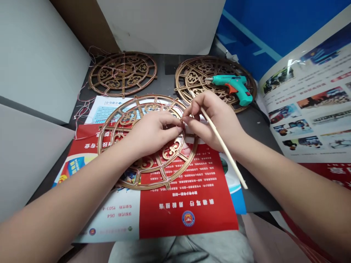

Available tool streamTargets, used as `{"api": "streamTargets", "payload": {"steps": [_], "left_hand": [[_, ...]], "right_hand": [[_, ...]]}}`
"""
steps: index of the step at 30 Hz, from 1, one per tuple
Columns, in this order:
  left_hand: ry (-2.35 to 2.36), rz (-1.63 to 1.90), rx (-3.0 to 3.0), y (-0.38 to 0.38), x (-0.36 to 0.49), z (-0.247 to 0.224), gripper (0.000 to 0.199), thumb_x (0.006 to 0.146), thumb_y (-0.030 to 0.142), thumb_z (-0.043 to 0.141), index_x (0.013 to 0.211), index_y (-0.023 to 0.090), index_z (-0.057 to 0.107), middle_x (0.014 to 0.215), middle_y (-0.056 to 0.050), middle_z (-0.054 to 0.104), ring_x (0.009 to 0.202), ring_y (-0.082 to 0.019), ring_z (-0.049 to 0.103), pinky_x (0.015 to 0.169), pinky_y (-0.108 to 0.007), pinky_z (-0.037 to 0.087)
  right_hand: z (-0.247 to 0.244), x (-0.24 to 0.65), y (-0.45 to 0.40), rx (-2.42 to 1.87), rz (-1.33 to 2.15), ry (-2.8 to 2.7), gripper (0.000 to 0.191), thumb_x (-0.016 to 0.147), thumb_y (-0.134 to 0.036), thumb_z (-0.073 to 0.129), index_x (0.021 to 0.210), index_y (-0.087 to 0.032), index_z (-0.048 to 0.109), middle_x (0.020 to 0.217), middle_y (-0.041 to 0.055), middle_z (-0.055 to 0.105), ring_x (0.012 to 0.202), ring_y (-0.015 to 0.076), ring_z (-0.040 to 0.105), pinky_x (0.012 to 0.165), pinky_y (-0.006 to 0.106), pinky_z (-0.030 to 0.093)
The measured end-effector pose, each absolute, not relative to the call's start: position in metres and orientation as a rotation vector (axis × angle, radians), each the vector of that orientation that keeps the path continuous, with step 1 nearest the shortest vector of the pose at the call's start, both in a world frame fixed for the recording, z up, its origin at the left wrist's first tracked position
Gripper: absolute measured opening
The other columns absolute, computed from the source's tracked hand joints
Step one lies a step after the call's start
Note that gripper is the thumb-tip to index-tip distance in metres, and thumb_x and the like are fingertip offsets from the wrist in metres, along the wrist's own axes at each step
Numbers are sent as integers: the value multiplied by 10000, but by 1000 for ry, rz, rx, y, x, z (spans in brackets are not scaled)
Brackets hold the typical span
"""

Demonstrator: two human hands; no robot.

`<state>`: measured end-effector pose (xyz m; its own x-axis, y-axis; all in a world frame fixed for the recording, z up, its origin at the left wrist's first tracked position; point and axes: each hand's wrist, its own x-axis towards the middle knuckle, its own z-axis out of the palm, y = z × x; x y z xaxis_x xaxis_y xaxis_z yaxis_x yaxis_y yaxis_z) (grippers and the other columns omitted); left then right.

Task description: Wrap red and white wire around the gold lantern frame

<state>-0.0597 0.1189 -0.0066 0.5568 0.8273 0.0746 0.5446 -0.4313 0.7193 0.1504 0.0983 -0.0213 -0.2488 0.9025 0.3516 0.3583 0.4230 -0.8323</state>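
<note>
While over round frame [172, 149], left hand [153, 132] of unclear grip, right hand [218, 111] snug around pale stick [225, 149]

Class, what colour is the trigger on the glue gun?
Orange: the trigger stands out against the teal glue gun in the head view.

Red-and-white leaflet [211, 223] spread on dark tabletop [260, 186]. Printed sheet [307, 109] propped at right, blue panel [252, 25] set behind. Pale boards [161, 25] stood at left and back.

The stick [222, 144] was matt wood; the near disc [172, 149] had a dull metallic sheen. The gun [231, 82] was smooth plastic, the right poster [315, 106] glossy, the near sheet [189, 184] smooth paper.
</note>
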Motion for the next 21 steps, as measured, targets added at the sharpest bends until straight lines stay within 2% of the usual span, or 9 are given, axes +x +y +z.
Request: {"api": "streamTargets", "payload": {"steps": [5,9,12,14,18,21], "left_hand": [[1092,340,1939,131,-61,4,199,879,278,716,1035,240,833,998,-6,814,917,-205,733,836,-350,530],[1103,302,1829,145,-61,13,286,831,281,760,1109,230,799,1050,-50,804,885,-220,723,760,-358,546],[1038,329,1749,150,-61,18,357,798,243,776,1154,222,777,1111,-72,792,933,-220,718,799,-356,559],[1002,370,1773,151,-60,20,320,794,238,770,1113,211,788,1129,-68,785,940,-205,705,814,-341,548],[989,248,1943,153,-60,21,266,808,285,756,1056,221,826,918,-20,744,709,-144,596,646,-294,442],[978,142,2020,157,-59,19,280,814,329,760,1070,250,841,807,11,689,636,-124,518,607,-287,373]], "right_hand": [[-23,153,100,-1028,771,-1812,245,812,-132,630,958,-253,474,976,3,697,844,178,642,754,351,499],[-24,155,101,-972,796,-1815,253,815,-124,617,961,-254,457,1008,8,694,894,183,656,799,366,514],[-25,155,101,-951,803,-1820,241,836,-132,621,965,-255,459,1014,3,700,872,172,661,775,352,511],[-25,155,101,-958,777,-1805,233,860,-157,643,960,-254,455,1001,1,708,856,171,666,759,350,505],[-25,154,102,-937,799,-1777,271,880,-195,676,936,-255,418,956,-5,718,870,179,695,770,358,525],[-27,155,103,-926,821,-1758,269,882,-185,664,943,-258,413,964,-12,717,865,167,688,770,353,539]]}}
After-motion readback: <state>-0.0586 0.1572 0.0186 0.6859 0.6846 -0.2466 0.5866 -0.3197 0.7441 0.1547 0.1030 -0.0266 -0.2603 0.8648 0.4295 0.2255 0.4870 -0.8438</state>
